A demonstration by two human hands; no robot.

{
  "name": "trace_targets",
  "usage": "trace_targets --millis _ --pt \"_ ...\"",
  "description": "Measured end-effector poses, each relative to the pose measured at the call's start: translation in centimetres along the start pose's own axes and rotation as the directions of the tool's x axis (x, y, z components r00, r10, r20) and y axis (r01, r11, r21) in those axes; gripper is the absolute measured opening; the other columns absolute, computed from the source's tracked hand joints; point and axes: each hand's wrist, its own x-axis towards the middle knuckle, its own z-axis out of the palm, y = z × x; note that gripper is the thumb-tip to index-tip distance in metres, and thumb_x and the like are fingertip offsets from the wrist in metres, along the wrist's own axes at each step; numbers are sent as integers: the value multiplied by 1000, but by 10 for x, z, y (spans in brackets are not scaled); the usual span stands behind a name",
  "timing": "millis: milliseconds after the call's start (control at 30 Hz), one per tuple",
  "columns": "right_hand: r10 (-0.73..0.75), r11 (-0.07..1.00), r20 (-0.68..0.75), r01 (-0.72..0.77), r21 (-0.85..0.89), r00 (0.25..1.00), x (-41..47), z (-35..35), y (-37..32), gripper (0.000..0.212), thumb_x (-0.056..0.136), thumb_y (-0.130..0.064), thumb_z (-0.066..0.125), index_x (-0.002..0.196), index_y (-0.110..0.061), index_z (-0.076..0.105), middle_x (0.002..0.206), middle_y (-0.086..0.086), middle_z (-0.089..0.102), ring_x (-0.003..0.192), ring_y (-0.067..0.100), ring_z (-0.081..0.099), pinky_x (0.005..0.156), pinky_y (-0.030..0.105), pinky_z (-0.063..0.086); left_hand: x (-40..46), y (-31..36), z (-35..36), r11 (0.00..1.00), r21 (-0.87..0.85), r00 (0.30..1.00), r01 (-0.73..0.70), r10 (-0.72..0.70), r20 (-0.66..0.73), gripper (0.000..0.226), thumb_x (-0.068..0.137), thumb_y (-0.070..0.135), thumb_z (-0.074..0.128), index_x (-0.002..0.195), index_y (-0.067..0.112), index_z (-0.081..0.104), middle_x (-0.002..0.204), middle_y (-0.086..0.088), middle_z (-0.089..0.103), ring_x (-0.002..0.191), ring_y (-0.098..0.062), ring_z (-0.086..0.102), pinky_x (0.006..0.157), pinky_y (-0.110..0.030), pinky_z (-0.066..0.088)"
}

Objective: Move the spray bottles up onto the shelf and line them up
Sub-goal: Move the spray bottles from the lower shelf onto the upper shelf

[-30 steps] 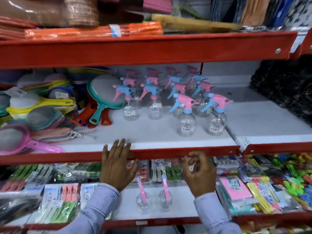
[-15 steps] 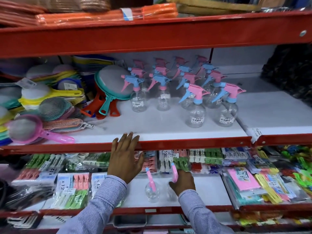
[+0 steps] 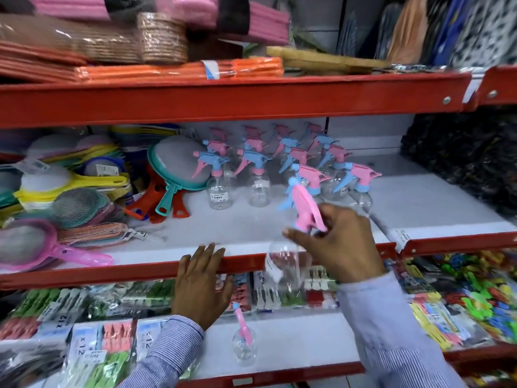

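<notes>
My right hand (image 3: pixel 340 246) grips a clear spray bottle (image 3: pixel 288 264) by its pink and blue trigger head, holding it in the air at the front edge of the middle shelf (image 3: pixel 243 264). My left hand (image 3: pixel 201 284) rests flat on that red edge, fingers spread, holding nothing. Several clear spray bottles (image 3: pixel 260 175) with pink and blue heads stand in rows on the white shelf board behind. One more spray bottle (image 3: pixel 244 343) stands on the lower shelf, below and between my hands.
Plastic strainers and sieves (image 3: pixel 70 197) pile up on the shelf's left part. Packs of clothes pegs (image 3: pixel 92 340) fill the lower shelf at left, with other packets (image 3: pixel 458 301) at right. A bare white board (image 3: pixel 425 208) lies right of the bottles. Above runs the red upper shelf (image 3: pixel 223 99).
My right hand took one of the two bottles from the lower shelf and raised it to the middle shelf's edge. My left hand stayed on the edge.
</notes>
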Motion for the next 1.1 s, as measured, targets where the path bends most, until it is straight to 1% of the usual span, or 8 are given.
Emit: trace_targets --millis 100,333,433,567,800,900,1000,1100 --pt "-54 997 -68 58 60 996 43 19 -13 26 63 -31 88 76 -14 73 79 2 76 69 19 69 70 27 55 -1 0 -3 1000 -5 1000 -9 9 8 62 82 51 43 132 18 55 141 -10 57 130 -31 52 107 -55 39" --pt "-22 998 -77 18 -60 997 104 89 12 28 61 -31 87 74 -16 67 76 5 70 68 24 62 68 26 47 -2 -5 -1 1000 -6 999 -17 17 33 61 79 47 49 134 21 52 143 -8 54 133 -29 47 110 -52 37" --pt "-41 998 -132 34 -59 990 108 105 22 31 65 -28 86 86 -13 68 87 10 73 77 28 67 77 30 55 -2 -5 0 1000 3 999 -18 18 37 62 78 46 50 135 21 51 144 -7 54 134 -29 47 110 -52 37" --pt "-30 998 -174 38 42 984 107 112 25 49 66 -20 84 110 -15 63 99 8 75 85 28 70 86 37 58 -2 -5 1 1000 2 999 -20 20 34 62 79 46 50 135 21 51 143 -7 54 135 -29 46 110 -54 38" --pt "14 982 -160 16 190 987 106 117 28 69 68 -5 77 129 -17 48 83 -3 67 81 25 71 83 45 59 -1 -6 5 1000 -6 999 -16 16 30 61 79 45 54 136 23 49 145 -6 52 137 -28 43 111 -54 35" --pt "31 980 -141 -2 201 990 104 115 29 78 68 -10 80 135 -20 42 91 1 71 88 25 70 85 46 59 -1 -6 6 1000 -4 1000 -16 16 23 62 79 45 54 137 23 49 146 -6 52 137 -27 43 112 -53 34" --pt "-22 991 -199 47 125 980 86 103 25 72 71 -22 80 133 -22 44 105 9 74 93 24 69 86 41 58 0 -9 3 999 -4 999 -39 39 -5 64 81 47 49 139 22 47 147 -6 51 137 -28 43 113 -49 31" --pt "-121 980 -299 161 115 947 43 88 30 50 77 -19 76 122 -18 54 98 6 73 84 20 67 77 32 57 -2 -21 -5 1000 2 998 -31 31 -50 65 81 48 47 139 20 48 145 -9 53 137 -30 44 114 -46 25"
